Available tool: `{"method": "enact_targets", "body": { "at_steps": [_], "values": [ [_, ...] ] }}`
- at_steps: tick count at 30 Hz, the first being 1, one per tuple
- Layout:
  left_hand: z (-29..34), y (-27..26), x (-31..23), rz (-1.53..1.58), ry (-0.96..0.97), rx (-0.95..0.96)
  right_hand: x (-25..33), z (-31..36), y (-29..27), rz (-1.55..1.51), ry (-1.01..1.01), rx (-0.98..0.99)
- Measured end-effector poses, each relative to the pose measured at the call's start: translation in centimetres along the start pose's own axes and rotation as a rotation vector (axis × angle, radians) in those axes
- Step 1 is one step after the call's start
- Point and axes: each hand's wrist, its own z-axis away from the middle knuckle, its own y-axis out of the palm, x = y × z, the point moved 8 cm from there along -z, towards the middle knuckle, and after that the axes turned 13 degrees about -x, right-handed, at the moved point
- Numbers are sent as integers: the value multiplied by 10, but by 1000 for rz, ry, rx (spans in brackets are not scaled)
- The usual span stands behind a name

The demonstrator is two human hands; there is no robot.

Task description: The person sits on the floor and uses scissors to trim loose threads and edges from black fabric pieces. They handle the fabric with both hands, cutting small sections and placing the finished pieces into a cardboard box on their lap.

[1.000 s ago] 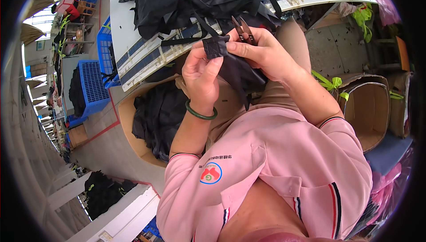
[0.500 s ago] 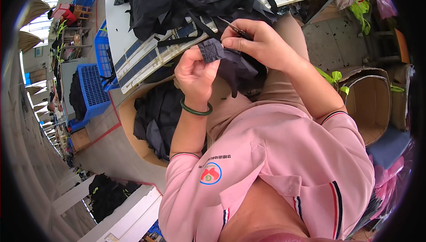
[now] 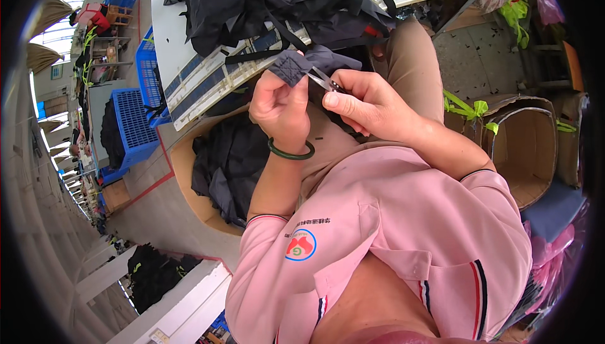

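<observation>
My left hand (image 3: 280,104) pinches a dark fabric piece (image 3: 290,68) with a stitched cross on its square end. A looser part of the fabric trails off to the right behind it. In my right hand (image 3: 372,104) is a small pair of scissors (image 3: 322,80), its blades pointing left at the edge of the stitched square. Whether the blades touch the cloth, I cannot tell. A heap of black fabric pieces with straps (image 3: 252,3) lies on the table just beyond both hands.
The worn white table edge (image 3: 214,79) runs in front of me. Beside my left arm, a cardboard box (image 3: 184,155) holds dark fabric. Blue plastic crates (image 3: 135,126) stand farther left. At the right is an open cardboard box (image 3: 523,148) with green strips by its rim.
The scissors have swung from pointing up beyond the cloth to lie against the stitched square. My right hand has come lower, and the fabric has turned in my left fingers.
</observation>
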Motion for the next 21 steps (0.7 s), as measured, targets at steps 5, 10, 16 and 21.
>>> {"method": "enact_targets", "body": {
  "at_steps": [5,10,16,21],
  "values": [
    [4,2,3,15,3,49,8,-5,-5,159,-201,-147],
    [10,2,10,86,-65,142,22,-4,-8,341,-402,-244],
    [9,4,7,73,-35,154,25,-4,-8,371,-455,-247],
    [7,3,3,31,26,127,17,-5,-11,336,-343,-222]
  ]
}}
